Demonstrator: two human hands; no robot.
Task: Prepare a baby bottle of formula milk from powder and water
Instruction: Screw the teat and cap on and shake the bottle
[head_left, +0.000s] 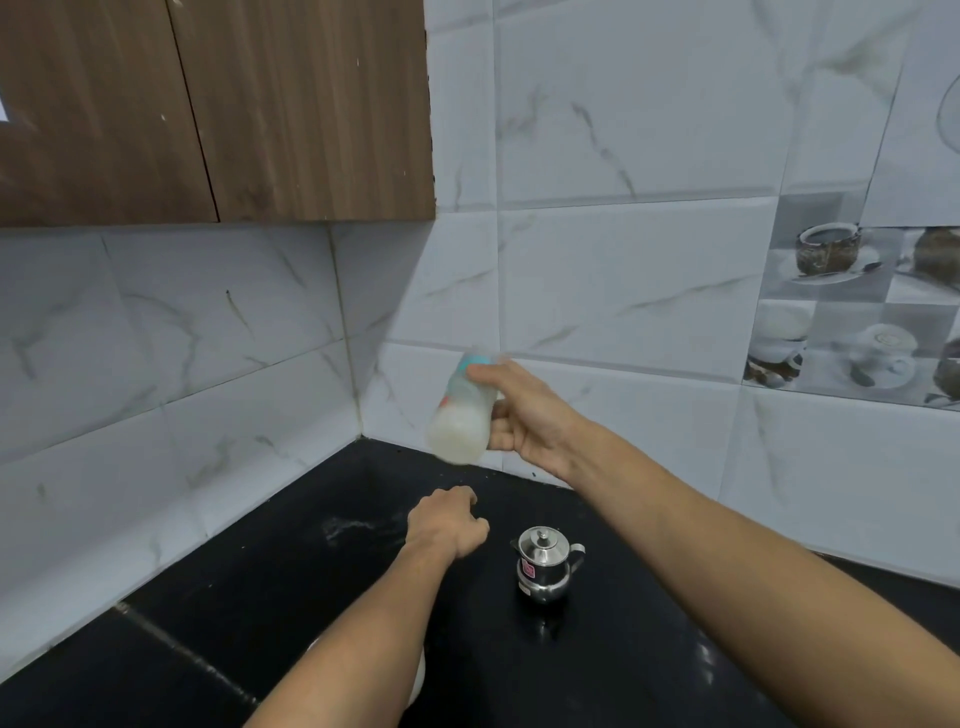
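Note:
My right hand (519, 413) grips a baby bottle (460, 415) in the air above the back corner of the black counter (260, 597). The bottle is blurred and tilted, its teal collar up by my fingers and white milk filling its lower end. My left hand (447, 522) rests low over the counter with the fingers curled shut and nothing in it. A small lidded steel pot (545, 569) with a red label stands on the counter to the right of my left hand.
White marble-look tiles cover both walls of the corner. A brown wooden cabinet (208, 104) hangs at the upper left. A white object (418, 675) shows partly under my left forearm. A pale smear (358, 525) marks the counter left of my left hand.

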